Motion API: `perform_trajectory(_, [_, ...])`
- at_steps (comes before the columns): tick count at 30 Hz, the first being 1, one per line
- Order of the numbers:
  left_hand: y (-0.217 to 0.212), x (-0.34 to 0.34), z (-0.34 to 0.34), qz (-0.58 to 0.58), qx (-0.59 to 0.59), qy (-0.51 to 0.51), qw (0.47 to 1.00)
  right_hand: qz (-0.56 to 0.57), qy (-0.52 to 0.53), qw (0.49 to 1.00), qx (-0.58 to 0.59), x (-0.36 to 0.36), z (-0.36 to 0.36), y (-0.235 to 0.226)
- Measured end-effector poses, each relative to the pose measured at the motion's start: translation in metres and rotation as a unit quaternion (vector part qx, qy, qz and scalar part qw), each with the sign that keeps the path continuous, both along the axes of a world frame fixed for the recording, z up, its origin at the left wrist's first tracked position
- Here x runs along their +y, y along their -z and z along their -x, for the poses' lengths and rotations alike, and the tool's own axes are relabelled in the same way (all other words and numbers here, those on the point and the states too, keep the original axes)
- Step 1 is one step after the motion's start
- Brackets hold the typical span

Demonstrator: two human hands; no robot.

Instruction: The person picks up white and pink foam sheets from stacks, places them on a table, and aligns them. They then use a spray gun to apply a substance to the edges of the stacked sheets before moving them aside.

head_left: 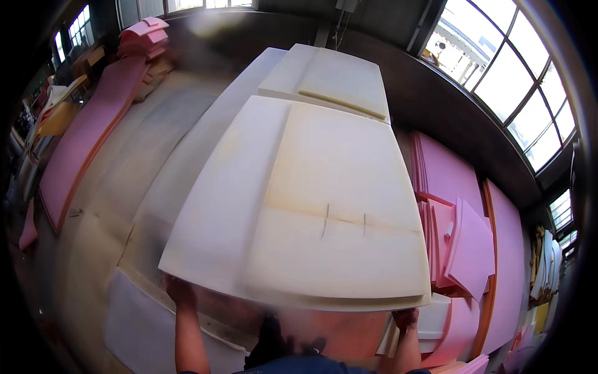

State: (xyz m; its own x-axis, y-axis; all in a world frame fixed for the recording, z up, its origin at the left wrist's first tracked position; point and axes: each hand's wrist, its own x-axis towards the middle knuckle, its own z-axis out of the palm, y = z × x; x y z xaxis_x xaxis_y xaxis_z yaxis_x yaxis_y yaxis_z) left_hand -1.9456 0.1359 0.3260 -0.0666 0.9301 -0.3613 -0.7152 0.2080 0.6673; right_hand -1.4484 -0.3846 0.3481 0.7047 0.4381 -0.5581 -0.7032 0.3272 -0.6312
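Observation:
In front of me lies a large white foam sheet (218, 181), with a narrower cream foam sheet (342, 162) on top of it toward the right. The cream sheet carries a crosswise crease and two short dark marks. My left hand (180, 291) grips the near left corner of the white sheet from below. At the near right corner, my right hand (406, 318) holds the same edge. The sheets cover most of the fingers of both hands. Beyond them lies another white foam stack (280, 78) with a cream piece (342, 81) on it.
Pink foam sheets (467, 249) lean and pile at the right below the windows (498, 75). A long pink slab (90, 143) lies at the left, with stacked pink pieces (143, 37) beyond it. A pale sheet (143, 318) lies on the floor by my left arm.

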Motion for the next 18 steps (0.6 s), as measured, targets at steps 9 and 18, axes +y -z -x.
perform_trajectory(9, [0.069, 0.058, 0.075, -0.106, 0.183, 0.108, 0.971, 0.011, -0.046, 0.999, 0.009, -0.002, 0.098, -0.002])
perform_trajectory(18, [0.123, -0.008, 0.072, 0.242, 0.034, 0.005, 0.97, 0.06, -0.026, 0.996, 0.058, -0.013, 0.118, 0.085])
